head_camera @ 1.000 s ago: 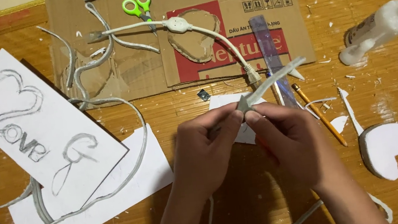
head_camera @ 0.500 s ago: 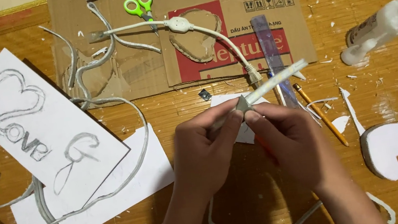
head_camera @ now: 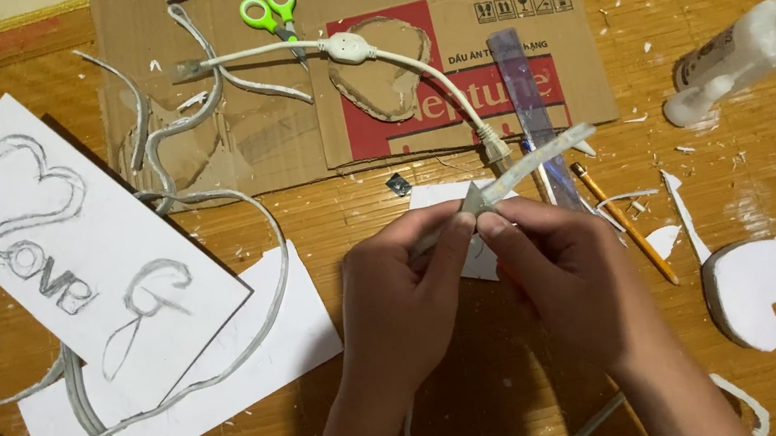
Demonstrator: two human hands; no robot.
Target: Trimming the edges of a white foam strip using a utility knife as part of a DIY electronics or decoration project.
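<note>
Nearby, ruler and pencil flank both hands' pinched strip

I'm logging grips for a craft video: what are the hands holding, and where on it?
Both hands, left and right, pinch a pale flexible strip between fingertips at its near part, around the bend; the far end sticks out free toward the clear ruler.

Both hands on translucent strip
</note>
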